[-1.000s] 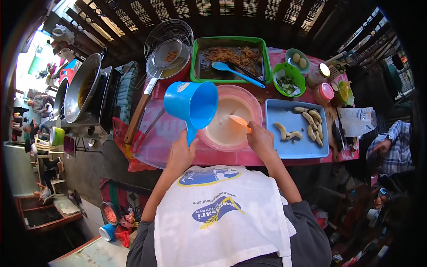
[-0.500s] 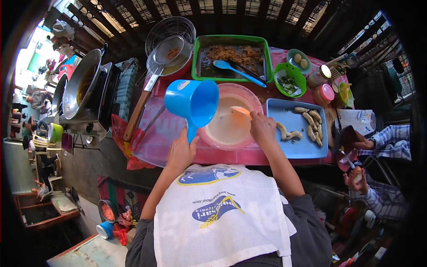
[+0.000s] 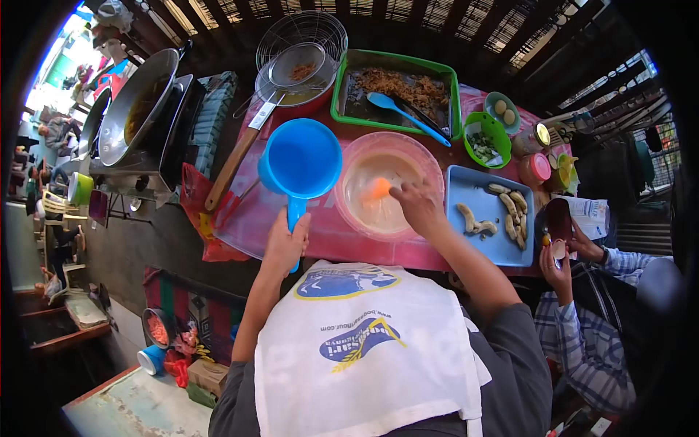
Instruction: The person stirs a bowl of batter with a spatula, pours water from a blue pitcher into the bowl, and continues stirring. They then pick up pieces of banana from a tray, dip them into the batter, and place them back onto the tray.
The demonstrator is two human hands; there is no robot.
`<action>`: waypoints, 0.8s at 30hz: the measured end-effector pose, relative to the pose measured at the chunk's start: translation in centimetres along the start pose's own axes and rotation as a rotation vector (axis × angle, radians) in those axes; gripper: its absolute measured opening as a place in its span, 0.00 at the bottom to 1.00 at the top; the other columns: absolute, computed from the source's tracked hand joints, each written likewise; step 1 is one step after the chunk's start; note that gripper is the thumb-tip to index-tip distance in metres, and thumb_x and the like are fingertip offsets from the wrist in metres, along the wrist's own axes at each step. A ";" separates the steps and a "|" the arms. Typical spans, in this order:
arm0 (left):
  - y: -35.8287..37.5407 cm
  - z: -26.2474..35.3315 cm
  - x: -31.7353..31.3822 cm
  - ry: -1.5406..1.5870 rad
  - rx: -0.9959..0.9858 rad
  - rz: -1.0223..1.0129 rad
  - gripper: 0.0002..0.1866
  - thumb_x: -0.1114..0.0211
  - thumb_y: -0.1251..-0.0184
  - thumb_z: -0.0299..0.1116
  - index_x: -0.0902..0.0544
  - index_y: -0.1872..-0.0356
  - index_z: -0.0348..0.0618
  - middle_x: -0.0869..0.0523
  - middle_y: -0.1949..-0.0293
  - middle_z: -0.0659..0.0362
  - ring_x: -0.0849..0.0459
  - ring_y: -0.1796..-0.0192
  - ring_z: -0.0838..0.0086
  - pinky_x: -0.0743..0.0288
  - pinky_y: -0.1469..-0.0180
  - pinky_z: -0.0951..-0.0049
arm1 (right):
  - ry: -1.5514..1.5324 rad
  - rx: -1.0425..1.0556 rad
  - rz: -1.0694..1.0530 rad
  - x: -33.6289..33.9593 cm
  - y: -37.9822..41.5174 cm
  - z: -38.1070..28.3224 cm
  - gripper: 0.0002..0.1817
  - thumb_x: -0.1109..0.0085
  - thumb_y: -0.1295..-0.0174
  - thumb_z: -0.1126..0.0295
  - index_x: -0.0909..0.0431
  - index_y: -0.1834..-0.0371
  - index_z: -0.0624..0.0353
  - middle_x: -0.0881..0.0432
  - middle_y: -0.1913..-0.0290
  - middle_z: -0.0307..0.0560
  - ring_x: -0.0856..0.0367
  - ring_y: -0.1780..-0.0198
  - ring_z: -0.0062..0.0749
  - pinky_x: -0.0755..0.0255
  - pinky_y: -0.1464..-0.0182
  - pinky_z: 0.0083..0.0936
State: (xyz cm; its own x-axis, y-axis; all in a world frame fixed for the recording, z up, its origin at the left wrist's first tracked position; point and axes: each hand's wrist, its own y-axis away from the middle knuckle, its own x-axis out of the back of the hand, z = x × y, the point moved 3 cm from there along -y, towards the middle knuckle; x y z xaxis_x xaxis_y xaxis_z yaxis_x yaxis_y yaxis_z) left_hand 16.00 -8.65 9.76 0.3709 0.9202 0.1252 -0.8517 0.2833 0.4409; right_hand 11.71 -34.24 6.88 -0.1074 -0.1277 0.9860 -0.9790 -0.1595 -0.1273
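Observation:
My left hand [image 3: 285, 244] is wrapped round the handle of a blue dipper [image 3: 300, 159], its mouth facing up over the pink tablecloth. Beside it stands a pink bowl [image 3: 348, 213] of pale batter [image 3: 371, 175]. Over the bowl's right side, my right hand [image 3: 420, 206] grips an orange utensil [image 3: 379, 189], its end in the batter. The fingers hide most of its handle. Right of the bowl, a blue tray [image 3: 484, 251] holds several peeled bananas [image 3: 515, 211].
Behind are a green-rimmed tray [image 3: 459, 109] with brown food, strainers [image 3: 296, 67] and a green bowl [image 3: 486, 138]. A wok [image 3: 142, 105] on a stove stands left. At right, a co-worker's hands [image 3: 557, 273] hold a dark bowl [image 3: 559, 218] and a small pale item.
The dipper has shifted left and turned upright, away from the bowl's edge. My right hand and the orange utensil have moved within the bowl. The co-worker's hands have come together at the dark bowl.

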 end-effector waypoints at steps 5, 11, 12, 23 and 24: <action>0.2 -0.5 0.6 0.000 -0.003 0.010 0.11 0.44 0.35 0.37 0.32 0.60 0.41 0.31 0.83 0.65 0.33 0.83 0.84 0.38 0.83 0.81 | 0.106 -0.286 0.047 -2.4 -0.3 4.4 0.11 0.50 0.50 0.72 0.24 0.62 0.51 0.23 0.65 0.46 0.21 0.66 0.40 0.30 0.61 0.37; 0.3 -0.5 0.7 0.017 -0.009 -0.021 0.09 0.45 0.35 0.35 0.32 0.64 0.41 0.31 0.83 0.65 0.33 0.84 0.84 0.38 0.84 0.81 | -0.048 -0.536 -0.282 1.0 4.2 0.7 0.16 0.47 0.49 0.70 0.27 0.55 0.50 0.21 0.61 0.50 0.21 0.63 0.49 0.29 0.62 0.42; 0.3 -0.6 0.7 0.009 -0.007 -0.028 0.10 0.45 0.35 0.35 0.32 0.62 0.40 0.30 0.84 0.65 0.33 0.84 0.84 0.38 0.83 0.81 | -0.122 -0.529 -0.292 1.3 4.0 0.2 0.16 0.47 0.49 0.70 0.27 0.54 0.50 0.21 0.61 0.50 0.21 0.63 0.49 0.29 0.61 0.42; 0.2 -0.7 1.3 -0.090 -0.054 -0.037 0.10 0.44 0.36 0.36 0.31 0.64 0.39 0.28 0.84 0.62 0.30 0.83 0.81 0.36 0.82 0.78 | -0.052 -0.140 -0.230 -1.1 0.4 -2.0 0.20 0.50 0.51 0.75 0.25 0.53 0.47 0.20 0.63 0.48 0.21 0.58 0.41 0.30 0.57 0.37; 0.2 -0.7 1.5 -0.100 -0.056 -0.035 0.10 0.44 0.36 0.36 0.31 0.65 0.39 0.28 0.84 0.62 0.30 0.83 0.81 0.36 0.82 0.77 | -0.102 -0.171 -0.356 -0.5 1.0 -1.9 0.20 0.50 0.50 0.75 0.25 0.52 0.47 0.20 0.63 0.48 0.21 0.59 0.41 0.30 0.58 0.37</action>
State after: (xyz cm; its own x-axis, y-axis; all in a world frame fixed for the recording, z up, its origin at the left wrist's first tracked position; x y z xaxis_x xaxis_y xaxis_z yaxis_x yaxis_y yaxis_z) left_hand 16.09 -7.04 9.39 0.4333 0.8787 0.2001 -0.8559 0.3317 0.3968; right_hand 10.44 -32.47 6.50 0.2532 -0.1921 0.9481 -0.9674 -0.0476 0.2487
